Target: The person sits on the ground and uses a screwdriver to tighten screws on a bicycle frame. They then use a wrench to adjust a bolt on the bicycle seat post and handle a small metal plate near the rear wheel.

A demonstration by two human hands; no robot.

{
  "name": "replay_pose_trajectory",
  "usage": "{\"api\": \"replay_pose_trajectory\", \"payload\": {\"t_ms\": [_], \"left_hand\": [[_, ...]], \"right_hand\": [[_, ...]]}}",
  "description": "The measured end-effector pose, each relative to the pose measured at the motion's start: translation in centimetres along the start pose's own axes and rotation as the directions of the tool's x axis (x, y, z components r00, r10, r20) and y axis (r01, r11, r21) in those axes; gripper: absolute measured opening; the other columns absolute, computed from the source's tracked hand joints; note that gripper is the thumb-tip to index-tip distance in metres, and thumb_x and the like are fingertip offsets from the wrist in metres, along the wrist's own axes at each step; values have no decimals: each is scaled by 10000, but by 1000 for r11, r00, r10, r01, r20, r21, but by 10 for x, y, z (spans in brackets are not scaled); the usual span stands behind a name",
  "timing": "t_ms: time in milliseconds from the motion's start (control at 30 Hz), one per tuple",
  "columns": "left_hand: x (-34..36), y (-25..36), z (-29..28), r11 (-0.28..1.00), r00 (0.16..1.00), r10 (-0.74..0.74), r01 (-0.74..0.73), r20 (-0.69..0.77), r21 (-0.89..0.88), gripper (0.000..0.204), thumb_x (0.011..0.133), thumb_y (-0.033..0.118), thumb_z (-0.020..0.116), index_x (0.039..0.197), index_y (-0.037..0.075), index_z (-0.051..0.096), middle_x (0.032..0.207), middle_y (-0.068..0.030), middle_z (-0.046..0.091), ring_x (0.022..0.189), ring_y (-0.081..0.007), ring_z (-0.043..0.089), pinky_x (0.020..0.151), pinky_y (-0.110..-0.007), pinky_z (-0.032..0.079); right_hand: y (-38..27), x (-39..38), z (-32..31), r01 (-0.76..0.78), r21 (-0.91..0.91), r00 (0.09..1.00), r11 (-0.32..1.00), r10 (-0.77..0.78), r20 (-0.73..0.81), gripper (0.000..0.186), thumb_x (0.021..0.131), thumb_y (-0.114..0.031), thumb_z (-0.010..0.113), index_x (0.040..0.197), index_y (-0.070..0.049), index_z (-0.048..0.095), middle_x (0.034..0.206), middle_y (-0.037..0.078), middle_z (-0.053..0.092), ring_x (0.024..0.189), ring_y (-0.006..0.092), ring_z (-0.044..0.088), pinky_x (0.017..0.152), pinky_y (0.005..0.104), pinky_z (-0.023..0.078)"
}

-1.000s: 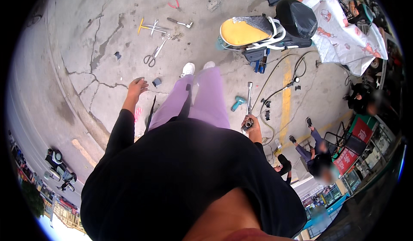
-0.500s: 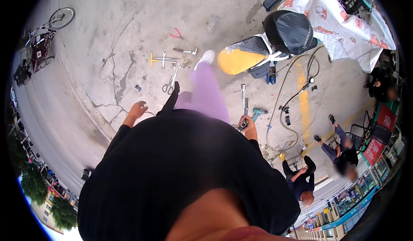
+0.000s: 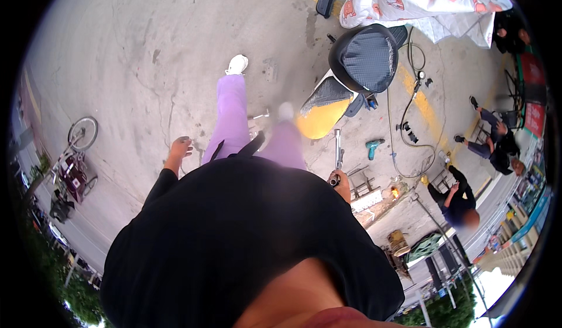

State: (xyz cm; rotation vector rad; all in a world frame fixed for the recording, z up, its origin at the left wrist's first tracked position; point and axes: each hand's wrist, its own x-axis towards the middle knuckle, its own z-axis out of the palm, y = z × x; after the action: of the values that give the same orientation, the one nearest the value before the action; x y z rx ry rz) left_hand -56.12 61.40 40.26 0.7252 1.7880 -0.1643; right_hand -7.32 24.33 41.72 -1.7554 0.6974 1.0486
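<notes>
Left hand (image 3: pixel 181 147), seemingly empty, fingers loosely curled; chrome socket wrench (image 3: pixel 338 143), gripped in the right hand (image 3: pixel 342 183), apparently at a carrying step calling for steady hold; teal cordless drill (image 3: pixel 373 146), on concrete (image 3: pixel 175 47) rightward.

The wrench (image 3: pixel 338 144) looks shiny metal, the drill (image 3: pixel 373 145) plastic, the pavement (image 3: pixel 187 59) rough and matt.

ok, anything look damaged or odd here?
Yes: the two-tone seat ahead of the right hand. Its dark cover reaches over only part of it, leaving the yellow end bare, possibly exposed padding.
</notes>
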Motion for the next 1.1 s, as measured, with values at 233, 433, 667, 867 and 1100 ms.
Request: {"api": "replay_pose_trajectory", "payload": {"t_ms": [233, 433, 667, 867, 1100], "left_hand": [[127, 233, -77, 929, 971, -19, -71, 238, 363, 406, 848, 268, 565, 1184, 41, 542, 998, -102, 612, 825, -246, 625, 707, -381, 511], [172, 447, -86, 924, 910, 267, -335, 318, 183, 457, 920, 244, 505, 1289, -10, 414, 1166, -189, 560, 993, -285, 601, 840, -378, 508], [184, 534, -80, 793, 878, 215, -413, 427, 449, 503, 928, 255, 489, 1331, -14, 354, 1237, -204, 509, 1028, -294, 583, 879, -389, 486], [142, 555, -44, 678, 725, 206, -590, 657, 438, 546, 912, 245, 524, 1368, 31, 313, 1131, -204, 539, 787, -229, 605, 650, -327, 503], [92, 618, 54, 591, 632, 310, -713, 710, 377, 500, 903, 241, 532, 1342, 69, 365, 901, -93, 527, 545, -104, 439, 443, -243, 338]], "right_hand": [[46, -61, 100, -245, 632, 951, 735, 308, 11, 136, 734, -135, 622, 716, -75, 501, 571, 31, 490, 446, 154, 466, 408, 269, 383], [103, -147, 231, -79, 789, 959, 609, 263, -107, 119, 743, -131, 606, 733, -65, 508, 581, 25, 464, 466, 158, 437, 431, 264, 357], [198, -222, 396, 464, 275, 843, 842, -325, -428, 93, 761, -134, 557, 763, -47, 589, 727, 91, 535, 613, 217, 519, 499, 363, 422], [290, -195, 518, 32, 999, 938, 7, 344, -33, 82, 731, -122, 527, 678, -60, 537, 637, 93, 497, 566, 242, 497, 471, 370, 390], [327, -228, 653, 134, 943, 878, -303, 477, 29, 121, 742, -165, 576, 717, -75, 498, 584, 64, 469, 481, 201, 469, 417, 323, 361]]}}
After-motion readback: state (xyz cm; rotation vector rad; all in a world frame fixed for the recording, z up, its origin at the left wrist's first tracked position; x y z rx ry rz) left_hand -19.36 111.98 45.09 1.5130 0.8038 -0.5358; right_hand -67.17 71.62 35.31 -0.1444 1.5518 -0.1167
